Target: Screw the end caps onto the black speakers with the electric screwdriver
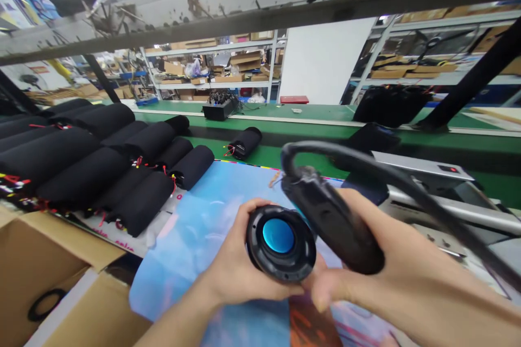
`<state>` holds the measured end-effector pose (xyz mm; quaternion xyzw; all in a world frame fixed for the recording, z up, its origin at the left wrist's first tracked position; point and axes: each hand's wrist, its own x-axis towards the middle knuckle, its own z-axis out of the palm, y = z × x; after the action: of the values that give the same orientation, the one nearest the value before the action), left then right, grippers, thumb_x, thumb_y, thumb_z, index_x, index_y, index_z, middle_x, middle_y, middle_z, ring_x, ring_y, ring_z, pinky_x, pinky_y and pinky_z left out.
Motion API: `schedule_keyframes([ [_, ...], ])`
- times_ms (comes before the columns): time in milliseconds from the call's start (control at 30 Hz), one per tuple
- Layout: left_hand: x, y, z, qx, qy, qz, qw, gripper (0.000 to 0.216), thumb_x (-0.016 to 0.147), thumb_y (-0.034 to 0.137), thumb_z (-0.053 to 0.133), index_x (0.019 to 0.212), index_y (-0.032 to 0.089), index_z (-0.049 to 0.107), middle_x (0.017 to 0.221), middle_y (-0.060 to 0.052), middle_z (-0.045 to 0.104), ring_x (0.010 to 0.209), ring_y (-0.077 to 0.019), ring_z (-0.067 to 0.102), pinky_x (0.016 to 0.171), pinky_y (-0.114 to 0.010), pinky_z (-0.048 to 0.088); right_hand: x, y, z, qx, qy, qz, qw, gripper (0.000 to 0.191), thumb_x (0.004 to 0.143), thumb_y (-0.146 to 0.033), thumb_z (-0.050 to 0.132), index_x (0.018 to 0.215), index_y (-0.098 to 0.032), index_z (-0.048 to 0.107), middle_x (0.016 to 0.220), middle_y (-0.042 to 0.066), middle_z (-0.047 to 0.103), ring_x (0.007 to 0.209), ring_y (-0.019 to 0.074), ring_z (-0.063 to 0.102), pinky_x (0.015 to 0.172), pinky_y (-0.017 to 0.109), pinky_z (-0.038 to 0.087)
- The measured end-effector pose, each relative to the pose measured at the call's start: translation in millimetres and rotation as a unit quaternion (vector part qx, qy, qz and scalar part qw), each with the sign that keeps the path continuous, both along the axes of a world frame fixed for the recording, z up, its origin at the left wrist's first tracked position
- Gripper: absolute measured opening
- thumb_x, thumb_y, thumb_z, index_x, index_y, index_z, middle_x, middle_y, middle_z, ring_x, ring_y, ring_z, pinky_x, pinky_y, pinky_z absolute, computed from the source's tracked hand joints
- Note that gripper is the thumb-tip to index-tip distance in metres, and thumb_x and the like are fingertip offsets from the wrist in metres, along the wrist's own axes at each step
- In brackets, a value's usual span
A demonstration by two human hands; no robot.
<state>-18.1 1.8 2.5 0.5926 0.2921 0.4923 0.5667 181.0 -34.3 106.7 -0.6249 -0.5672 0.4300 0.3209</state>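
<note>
My left hand is wrapped round a black speaker-like round part, its flanged ring facing up and a shiny blue disc sunk in the centre. Close on the right, my right hand grips a black corded hand tool; its exact kind does not show. A thick black cable leaves the tool's upper end and loops off to the right. The lower part of the tool lies against the round part's right side, and I cannot tell whether they touch. Beneath both hands spreads a light blue printed sheet.
Several black cylinders with coloured wire ends are stacked at left. One black cylinder lies on the green bench. A cardboard box holding a black ring stands lower left. A silver device sits right; a beam crosses overhead.
</note>
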Motion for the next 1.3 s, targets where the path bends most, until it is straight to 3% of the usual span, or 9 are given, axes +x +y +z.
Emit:
schedule_keyframes([
  [100,-4,3,-1.7,0.029,0.024,0.001,0.999,0.103,0.047,0.02,0.112,0.135,0.025,0.058,0.132,-0.008,0.078,0.124,-0.0355,0.077,0.114,-0.047,0.06,7,2,2.0,-0.044,0.047,0.031,0.997,0.083,0.054,-0.025,0.093,0.133,-0.034,0.072,0.082,-0.004,0.07,0.086,0.0257,0.067,0.066,0.027,0.044],
  [300,-5,4,-3.4,0.029,0.006,-0.007,1.0,0.107,0.054,0.017,0.109,0.145,0.025,0.054,0.148,-0.012,0.075,0.14,-0.038,0.071,0.125,-0.051,0.053,1,3,-5.3,-0.03,0.033,0.06,0.997,0.066,0.066,-0.032,0.08,0.132,-0.032,0.074,0.068,-0.007,0.064,0.063,0.0169,0.053,0.06,0.026,0.039],
  [433,-7,6,-6.0,0.023,-0.012,-0.039,0.999,0.107,0.051,0.021,0.112,0.143,0.025,0.057,0.143,-0.013,0.077,0.137,-0.0414,0.073,0.12,-0.056,0.057,1,5,-2.9,0.001,0.082,0.015,0.997,0.076,0.063,-0.029,0.087,0.138,-0.033,0.073,0.06,-0.007,0.058,0.076,0.024,0.066,0.069,0.027,0.054],
  [500,-7,7,-7.2,0.021,-0.025,-0.051,0.998,0.109,0.052,0.02,0.112,0.145,0.026,0.057,0.145,-0.013,0.077,0.138,-0.0422,0.072,0.12,-0.056,0.057,3,8,-2.5,0.012,0.097,0.011,0.995,0.086,0.062,-0.031,0.092,0.144,-0.033,0.069,0.064,-0.006,0.059,0.09,0.0283,0.072,0.077,0.029,0.06],
  [567,-7,6,-8.1,0.019,-0.027,-0.051,0.998,0.108,0.052,0.02,0.112,0.144,0.026,0.057,0.144,-0.012,0.077,0.137,-0.0422,0.072,0.121,-0.057,0.056,5,10,-3.9,0.0,0.094,0.039,0.995,0.09,0.063,-0.033,0.092,0.149,-0.032,0.066,0.073,-0.006,0.065,0.081,0.0257,0.069,0.068,0.028,0.057],
  [767,-8,5,-10.6,0.011,0.001,-0.019,1.0,0.113,0.044,0.032,0.117,0.141,0.027,0.06,0.141,-0.011,0.074,0.137,-0.0413,0.07,0.125,-0.056,0.049,1,11,-10.6,-0.007,0.055,0.064,0.996,0.067,0.063,-0.026,0.083,0.129,-0.03,0.072,0.076,-0.006,0.067,0.073,0.0195,0.061,0.064,0.026,0.046],
  [1033,-6,6,-10.1,-0.005,-0.022,-0.043,0.999,0.113,0.042,0.024,0.117,0.139,0.027,0.058,0.14,-0.01,0.074,0.134,-0.0402,0.071,0.123,-0.055,0.051,1,12,-8.4,-0.031,0.015,0.07,0.997,0.076,0.064,-0.03,0.082,0.139,-0.032,0.069,0.078,-0.006,0.068,0.075,0.0194,0.062,0.066,0.027,0.042],
  [1200,-2,3,-7.3,-0.014,-0.043,-0.037,0.998,0.107,0.054,0.019,0.111,0.145,0.027,0.055,0.152,-0.012,0.07,0.145,-0.0408,0.066,0.13,-0.057,0.046,-2,11,-8.1,0.029,-0.07,0.086,0.993,0.064,0.063,-0.026,0.074,0.126,-0.032,0.073,0.071,-0.007,0.068,0.066,0.019,0.058,0.063,0.029,0.039],
  [1300,-2,2,-5.2,0.013,-0.031,-0.013,0.999,0.124,0.04,0.025,0.116,0.147,0.027,0.054,0.162,-0.015,0.062,0.155,-0.0448,0.057,0.135,-0.058,0.04,-2,9,-9.6,-0.025,-0.013,0.07,0.997,0.071,0.067,-0.028,0.076,0.138,-0.029,0.069,0.073,-0.006,0.065,0.062,0.0176,0.054,0.055,0.027,0.038],
])
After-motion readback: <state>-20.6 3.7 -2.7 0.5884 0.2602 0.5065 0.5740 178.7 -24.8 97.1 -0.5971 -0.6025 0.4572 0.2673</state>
